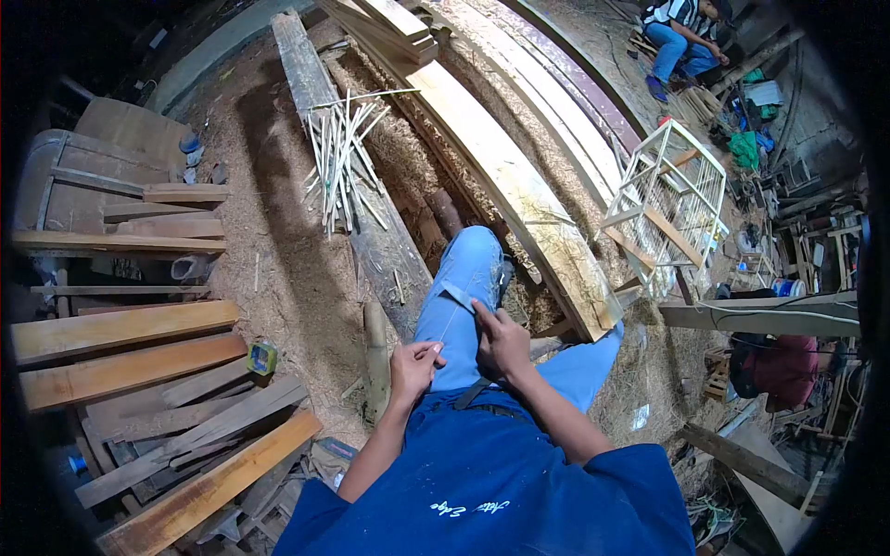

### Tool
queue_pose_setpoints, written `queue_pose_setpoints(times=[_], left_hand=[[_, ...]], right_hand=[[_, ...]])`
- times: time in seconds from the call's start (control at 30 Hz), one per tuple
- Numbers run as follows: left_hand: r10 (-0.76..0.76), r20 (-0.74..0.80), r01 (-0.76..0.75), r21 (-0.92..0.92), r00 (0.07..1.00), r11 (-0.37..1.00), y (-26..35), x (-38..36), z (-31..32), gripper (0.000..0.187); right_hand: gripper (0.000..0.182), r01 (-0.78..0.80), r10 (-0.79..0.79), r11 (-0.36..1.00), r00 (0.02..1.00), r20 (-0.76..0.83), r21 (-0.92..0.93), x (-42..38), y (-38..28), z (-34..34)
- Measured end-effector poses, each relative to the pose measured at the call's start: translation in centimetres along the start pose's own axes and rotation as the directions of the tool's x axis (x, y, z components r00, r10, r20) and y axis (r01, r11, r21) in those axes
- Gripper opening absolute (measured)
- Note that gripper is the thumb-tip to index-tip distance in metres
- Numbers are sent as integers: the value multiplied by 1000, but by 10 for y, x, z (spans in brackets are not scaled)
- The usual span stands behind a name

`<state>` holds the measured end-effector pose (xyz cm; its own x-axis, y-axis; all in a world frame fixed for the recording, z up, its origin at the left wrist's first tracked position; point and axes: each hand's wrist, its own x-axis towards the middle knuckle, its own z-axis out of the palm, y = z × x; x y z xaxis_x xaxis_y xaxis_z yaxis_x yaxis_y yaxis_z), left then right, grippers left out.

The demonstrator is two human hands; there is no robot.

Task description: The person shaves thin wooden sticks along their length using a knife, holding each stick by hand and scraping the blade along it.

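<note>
My left hand is closed in a pinch over my thigh, at the near end of a thin pale stick. My right hand is closed beside it, its index finger along a flat grey blade-like piece that lies over my knee. The stick runs up from my left fingertips toward this piece. What the curled fingers of my right hand hold is partly hidden. Ahead on the left, a loose pile of thin sticks rests on a weathered board.
A long pale plank stretches ahead of my knees. A white slatted cage-like frame stands at right. Stacked boards and a yellow-green tape measure are at left. Another person sits at the upper right. Shavings cover the ground.
</note>
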<state>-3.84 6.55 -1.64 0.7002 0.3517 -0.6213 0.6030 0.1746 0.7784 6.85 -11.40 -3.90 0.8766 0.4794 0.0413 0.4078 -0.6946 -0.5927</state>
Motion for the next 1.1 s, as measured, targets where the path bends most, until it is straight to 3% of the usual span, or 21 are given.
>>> queue_pose_setpoints(times=[0.07, 0.13, 0.2, 0.33, 0.47, 0.6, 0.63, 0.67, 0.77, 0.83, 1.0, 1.1], left_hand=[[5, 7, -5, 59, 1000, 998, -15, -5, -9, 21], [18, 12, -18, -16, 1000, 1000, -20, -11, -15, 22], [-21, -3, 21, -6, 1000, 1000, -14, -14, -15, 22], [-30, -10, 29, -69, 1000, 997, 1, -2, -1, 23], [-28, -32, 25, -87, 999, 996, 7, 14, 15, 24], [-38, 15, 39, -95, 999, 995, 6, 7, 7, 24], [-34, 21, 35, -63, 999, 997, 7, 4, 4, 24], [-34, 22, 35, -60, 999, 998, 6, 2, 1, 24], [-48, 40, 51, -55, 998, 997, -3, -6, -11, 24], [-48, 40, 50, -65, 998, 997, -13, -12, -18, 24], [-76, 29, 78, -72, 997, 994, -21, -22, -28, 25], [-94, 28, 96, -93, 995, 991, -15, -21, -23, 25]], right_hand=[[55, -73, 71, 997, 994, -81, -22, 7, 17, 6], [56, -140, 138, 990, 984, -115, -11, 18, 18, -1], [47, -180, 188, 981, 974, -127, 67, 25, 16, -8], [61, 74, -71, 980, 997, -26, 186, 7, 0, -9], [61, 125, -138, 985, 984, 109, 123, -17, -13, -5], [60, 43, -45, 997, 999, 28, 64, -7, 4, -1], [45, 58, -58, 997, 998, 7, 48, -5, 5, -3], [45, 56, -56, 997, 998, 6, 49, -5, 4, -3], [45, 69, -69, 996, 998, -8, 60, 0, 6, 1], [60, -29, 29, 999, 999, -14, 21, 5, 10, 5], [61, -21, 20, 999, 1000, -11, -40, 13, 12, 7], [63, -125, 122, 991, 991, -49, -51, 19, 6, 4]])
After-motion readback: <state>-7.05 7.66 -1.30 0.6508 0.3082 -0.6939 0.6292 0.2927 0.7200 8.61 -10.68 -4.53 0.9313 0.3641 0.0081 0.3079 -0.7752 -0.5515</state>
